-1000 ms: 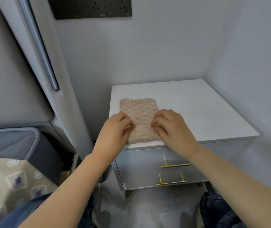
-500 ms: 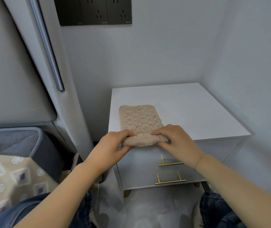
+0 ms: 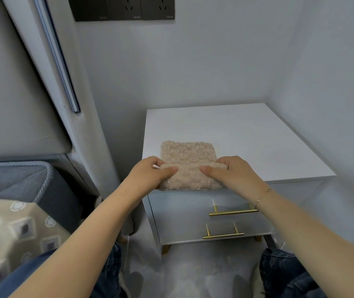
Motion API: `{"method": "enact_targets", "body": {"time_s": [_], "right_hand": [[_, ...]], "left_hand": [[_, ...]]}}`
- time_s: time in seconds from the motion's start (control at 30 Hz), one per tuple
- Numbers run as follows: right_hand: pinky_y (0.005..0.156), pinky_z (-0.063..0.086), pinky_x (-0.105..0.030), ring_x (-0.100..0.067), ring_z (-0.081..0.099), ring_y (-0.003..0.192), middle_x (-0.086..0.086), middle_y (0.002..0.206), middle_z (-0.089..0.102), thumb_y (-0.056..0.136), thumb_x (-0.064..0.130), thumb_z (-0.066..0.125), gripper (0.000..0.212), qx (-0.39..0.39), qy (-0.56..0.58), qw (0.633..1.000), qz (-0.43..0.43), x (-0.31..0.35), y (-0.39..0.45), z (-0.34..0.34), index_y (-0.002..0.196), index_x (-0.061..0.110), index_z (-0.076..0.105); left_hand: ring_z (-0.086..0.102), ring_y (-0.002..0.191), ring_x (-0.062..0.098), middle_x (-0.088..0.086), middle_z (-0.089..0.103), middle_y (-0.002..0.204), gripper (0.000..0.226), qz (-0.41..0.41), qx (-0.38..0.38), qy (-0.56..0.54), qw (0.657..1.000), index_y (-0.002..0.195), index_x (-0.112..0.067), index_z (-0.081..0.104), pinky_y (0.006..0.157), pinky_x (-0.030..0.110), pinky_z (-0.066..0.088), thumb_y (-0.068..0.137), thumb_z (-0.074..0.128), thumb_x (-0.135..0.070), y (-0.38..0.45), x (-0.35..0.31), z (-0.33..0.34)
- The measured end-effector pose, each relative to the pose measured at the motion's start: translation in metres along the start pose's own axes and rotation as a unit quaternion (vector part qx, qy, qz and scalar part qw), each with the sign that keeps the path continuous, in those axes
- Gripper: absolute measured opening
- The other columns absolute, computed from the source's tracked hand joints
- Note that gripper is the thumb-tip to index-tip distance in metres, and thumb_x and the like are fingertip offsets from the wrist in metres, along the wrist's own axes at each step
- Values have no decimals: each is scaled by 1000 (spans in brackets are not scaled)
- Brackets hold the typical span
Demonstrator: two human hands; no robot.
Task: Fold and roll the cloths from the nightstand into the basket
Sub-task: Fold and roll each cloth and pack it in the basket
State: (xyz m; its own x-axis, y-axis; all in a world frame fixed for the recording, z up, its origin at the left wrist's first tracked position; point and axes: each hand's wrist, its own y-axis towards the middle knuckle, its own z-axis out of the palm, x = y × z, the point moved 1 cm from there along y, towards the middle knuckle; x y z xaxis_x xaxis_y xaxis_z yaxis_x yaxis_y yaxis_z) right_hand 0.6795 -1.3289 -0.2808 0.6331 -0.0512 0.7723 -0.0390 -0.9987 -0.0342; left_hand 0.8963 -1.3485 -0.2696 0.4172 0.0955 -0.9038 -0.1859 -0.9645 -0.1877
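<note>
The rolled part of the cloth [image 3: 190, 176] is fatter now than it was a moment ago, and less of the flat part is left showing past the hands. Both hands have moved a little further onto the white worktop [image 3: 246, 143], away from the person.

The worktop is the top of a nightstand with two gold handles [image 3: 233, 212] on its front. Its near edge runs just under the hands, and the roll sits right on that edge. To the right of the right hand [image 3: 234, 175] there is lots of bare white top, all the way to the far wall. To the left of the left hand [image 3: 148, 176] the top ends very soon, and then comes a gap and a grey padded panel [image 3: 19, 117]. A grey basket [image 3: 43, 179] with a rope rim sits lower down, well off to the left of the left hand.

The cloth is tan and bumpy, like little fluffy balls. The near part is rolled into a soft log. The far part lies flat with rounded corners.

Each hand pinches one end of the roll, thumb on the near side and fingers curled over the top.
</note>
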Motion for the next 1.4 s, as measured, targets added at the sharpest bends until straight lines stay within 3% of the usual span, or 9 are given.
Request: {"method": "enact_targets", "body": {"time_s": [0.17, 0.37, 0.47, 0.57, 0.83, 0.97, 1.13, 1.23, 1.4], "right_hand": [[57, 33, -28, -11, 46, 69, 8, 77, 48, 76, 51, 71, 43, -131, -104, 985, -35, 6, -3, 2, 93, 19, 49], [82, 37, -28, -18, 58, 87, 4, 95, 64, 94, 25, 49, 21, -123, -264, 886, -362, 0, -7, 10, 96, 16, 68], [92, 32, -25, -13, 55, 100, 6, 109, 64, 92, 43, 47, 39, -64, -262, 901, -339, -13, -14, 8, 115, 18, 65], [96, 36, -27, -13, 53, 108, 4, 119, 61, 80, 45, 63, 53, -29, -242, 917, -317, -24, -18, 7, 125, 18, 60], [65, 40, -10, 0, 56, 74, 12, 80, 64, 74, 39, 75, 23, 10, 53, 991, -120, -10, -22, -13, 90, 23, 68], [50, 21, -20, -6, 28, 46, 10, 50, 27, 76, 50, 71, 50, -42, 58, 996, -50, -8, -12, -12, 56, 20, 37], [57, 22, -30, -14, 33, 52, 5, 52, 28, 77, 64, 61, 61, -83, -110, 990, 8, -3, 4, -7, 56, 17, 28], [70, 37, -33, -13, 47, 71, 9, 70, 43, 73, 65, 64, 48, -129, -138, 982, -23, -6, 13, -8, 76, 20, 48], [75, 42, -34, -16, 50, 84, 2, 90, 56, 89, 27, 61, 13, -150, -185, 921, -309, 1, 10, -1, 88, 14, 62]], "left_hand": [[51, 73, 4, -8, 54, 89, 21, 66, -122, 151, 979, 92, -16, 58, 61, 15, 38, 81, 72, -28, 5, 0, 7], [52, 89, 10, -6, 60, 95, 12, 362, -108, 321, 869, 98, -17, 67, 77, 25, 45, 93, 57, -19, -1, 6, 11], [49, 99, 6, -8, 57, 111, 42, 358, -28, 333, 872, 121, -20, 61, 88, 22, 41, 89, 55, -47, -1, 20, 4], [48, 110, 8, -8, 54, 121, 54, 354, -1, 339, 872, 130, -21, 54, 95, 20, 38, 81, 71, -38, -6, 34, 3], [58, 85, 9, -9, 64, 93, 24, 160, 11, 107, 981, 99, -30, 59, 80, 21, 47, 80, 72, -39, -16, 17, -2], [36, 60, 14, 2, 42, 67, 44, 94, -14, 63, 993, 83, 0, 55, 57, 24, 31, 86, 63, -44, -6, 6, 4], [28, 49, 13, -6, 30, 53, 52, 36, -84, 78, 993, 59, -15, 31, 51, 25, 23, 87, 64, -43, 7, 0, 10], [44, 63, 8, -5, 48, 74, 27, 84, -150, 120, 978, 80, -17, 51, 57, 22, 34, 86, 66, -38, 12, -2, 16], [53, 83, 15, -3, 56, 93, 10, 338, -167, 276, 884, 89, -14, 63, 71, 17, 38, 89, 56, -7, 10, -5, 21]]}}
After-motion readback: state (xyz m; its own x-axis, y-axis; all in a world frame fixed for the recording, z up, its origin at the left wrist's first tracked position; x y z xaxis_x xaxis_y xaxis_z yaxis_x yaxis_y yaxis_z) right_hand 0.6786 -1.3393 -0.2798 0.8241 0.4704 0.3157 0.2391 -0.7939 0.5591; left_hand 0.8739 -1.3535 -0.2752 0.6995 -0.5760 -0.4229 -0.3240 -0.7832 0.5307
